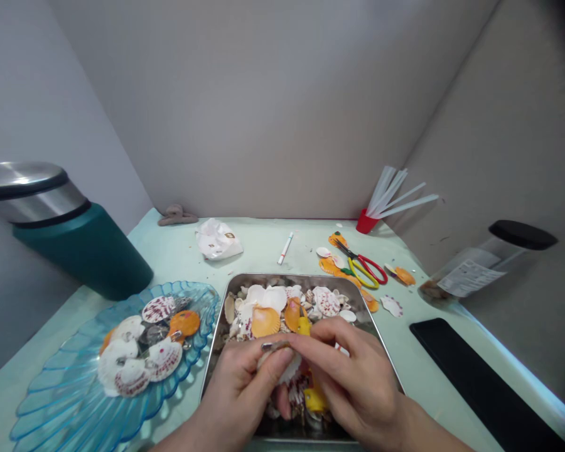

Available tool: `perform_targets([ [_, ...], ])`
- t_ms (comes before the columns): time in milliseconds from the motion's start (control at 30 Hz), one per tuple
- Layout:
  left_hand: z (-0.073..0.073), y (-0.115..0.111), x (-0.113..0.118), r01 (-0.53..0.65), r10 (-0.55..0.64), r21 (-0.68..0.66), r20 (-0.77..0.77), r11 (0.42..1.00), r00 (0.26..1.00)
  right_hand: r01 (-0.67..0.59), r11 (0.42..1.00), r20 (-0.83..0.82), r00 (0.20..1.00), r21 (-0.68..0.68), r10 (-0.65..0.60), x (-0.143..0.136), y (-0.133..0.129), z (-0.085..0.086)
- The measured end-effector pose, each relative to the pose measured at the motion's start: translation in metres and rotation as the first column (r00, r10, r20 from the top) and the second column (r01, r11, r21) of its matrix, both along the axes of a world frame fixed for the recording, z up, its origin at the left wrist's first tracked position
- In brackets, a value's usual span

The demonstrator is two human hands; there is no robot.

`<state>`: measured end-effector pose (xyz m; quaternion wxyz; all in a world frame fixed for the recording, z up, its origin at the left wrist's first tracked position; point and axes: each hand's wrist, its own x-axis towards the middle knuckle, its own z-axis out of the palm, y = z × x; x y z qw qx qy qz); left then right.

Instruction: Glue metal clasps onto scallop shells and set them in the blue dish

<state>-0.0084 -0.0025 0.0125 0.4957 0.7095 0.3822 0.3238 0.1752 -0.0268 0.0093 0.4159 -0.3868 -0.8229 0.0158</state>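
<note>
Over the front of a metal tray [388,351] full of shells, my two hands meet at one pale shell [289,371]. Thumb and fingers of my left hand [245,380] pinch this shell, and a small metallic piece [268,346] shows at its upper edge. My right hand [353,370] is closed, its index fingertip at the shell's top edge. Below and behind the right fingers, a yellow object [314,399] is partly visible; whether the hand grips it is unclear. Orange shells [265,321] and white shells [274,297] lie in the tray's back half.
A blue scalloped dish [85,402] with shells is at left, beside a green bottle [85,251]. Behind the tray are a crumpled packet [218,240], a marker [285,248] and red-yellow scissors [365,267]. Right: a red cup [366,221], jar [475,270] and black strip [480,383].
</note>
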Motion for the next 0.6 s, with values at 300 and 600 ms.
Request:
perform_targets([
  [300,-0.0029,-0.0015,-0.0027,-0.005,0.006,0.095,-0.006,0.996,1.000,0.023,0.999,0.077,0.997,0.044,-0.026,-0.0021,-0.0010,0.0039],
  [600,-0.0010,0.0004,-0.0011,0.000,0.006,0.118,-0.048,0.993,0.999,-0.054,0.995,-0.164,0.986,-0.083,0.040,-0.0022,0.0019,0.0093],
])
